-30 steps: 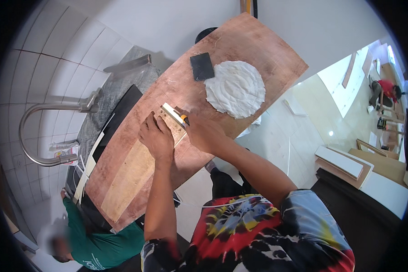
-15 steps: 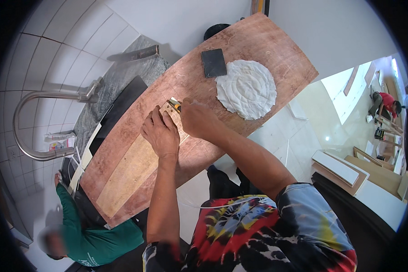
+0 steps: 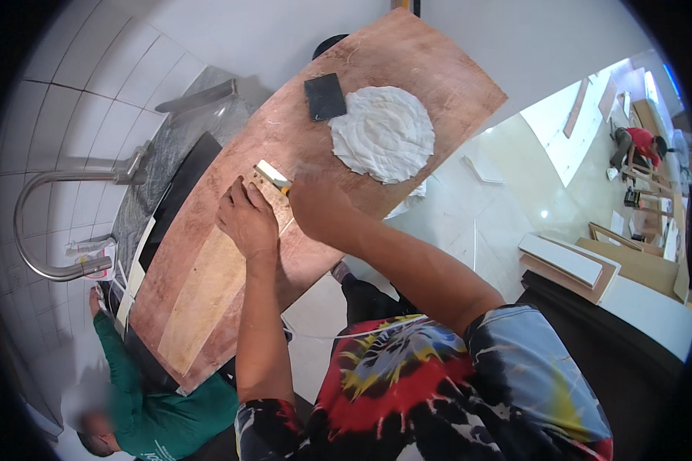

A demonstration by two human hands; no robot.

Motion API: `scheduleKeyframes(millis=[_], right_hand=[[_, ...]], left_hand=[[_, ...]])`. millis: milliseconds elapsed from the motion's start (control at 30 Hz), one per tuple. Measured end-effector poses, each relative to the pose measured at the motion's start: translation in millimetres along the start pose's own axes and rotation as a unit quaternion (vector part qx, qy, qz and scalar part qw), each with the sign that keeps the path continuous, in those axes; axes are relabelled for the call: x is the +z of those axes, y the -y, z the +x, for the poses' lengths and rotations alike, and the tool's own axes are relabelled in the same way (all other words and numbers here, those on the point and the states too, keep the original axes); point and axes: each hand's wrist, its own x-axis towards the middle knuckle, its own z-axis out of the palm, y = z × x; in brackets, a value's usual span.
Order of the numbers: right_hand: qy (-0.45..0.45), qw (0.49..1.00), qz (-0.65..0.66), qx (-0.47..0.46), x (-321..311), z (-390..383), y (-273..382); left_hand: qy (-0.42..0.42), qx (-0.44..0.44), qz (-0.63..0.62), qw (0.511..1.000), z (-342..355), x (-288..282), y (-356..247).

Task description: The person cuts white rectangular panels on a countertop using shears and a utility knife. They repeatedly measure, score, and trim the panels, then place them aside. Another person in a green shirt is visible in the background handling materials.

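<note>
My right hand (image 3: 319, 203), slightly blurred, is closed around a yellow-and-black utility knife (image 3: 285, 190) and mostly hides it. The knife lies against the far end of a pale wooden strip (image 3: 200, 296) on a reddish-brown plywood board (image 3: 438, 65). Fingers extended, my left hand (image 3: 251, 221) lies over the strip beside the knife. Small dark spots and a whitish flat edge (image 3: 271, 172) show just beyond its fingertips. Farther up the board, a dark rectangular block (image 3: 325, 97) rests beside a round, folded white cloth (image 3: 384, 134).
A curved metal faucet (image 3: 24, 223) and a grey stone counter (image 3: 165, 150) are at the left. A co-worker in a green shirt (image 3: 173, 419) bends at the lower left. Stacked panels (image 3: 577, 265) lie on the floor at right, with another person in red (image 3: 642, 146) beyond.
The whole scene has shifted left and slightly up in the view. My right hand has drawn slightly away from the left fingertips, uncovering more of the strip's whitish end.
</note>
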Motion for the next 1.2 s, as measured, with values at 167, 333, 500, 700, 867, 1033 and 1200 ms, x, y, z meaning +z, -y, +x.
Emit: scheduleKeyframes(millis=[167,333,500,700,867,1033,1200], right_hand=[[0.035,0.999,0.017,0.032,4.3,-51.7,-13.2],[0.061,0.994,0.036,0.087,-6.1,-70.2,-11.2],[-0.049,0.992,0.117,0.028,-11.1,-58.1,-14.8],[-0.137,0.981,0.137,-0.012,21.9,23.1,-25.4],[-0.127,0.987,0.095,-0.008,16.4,43.7,-7.5],[-0.082,0.995,0.046,-0.026,12.2,47.6,-5.9],[-0.029,0.999,0.01,-0.034,13.5,57.9,-9.0]], left_hand=[[-0.008,-0.008,0.0,1.0,-0.4,-1.0,-1.6],[-0.015,-0.008,-0.005,1.0,4.1,-3.3,-2.0],[-0.021,-0.01,0.002,1.0,1.0,-2.5,2.2],[0.007,0.002,-0.009,1.0,3.3,-4.9,-7.1],[-0.001,0.001,-0.021,1.0,2.7,-10.9,-5.6],[0.001,-0.003,-0.017,1.0,0.7,-10.3,-6.0],[-0.001,0.007,-0.013,1.0,1.6,-7.1,-5.9]])
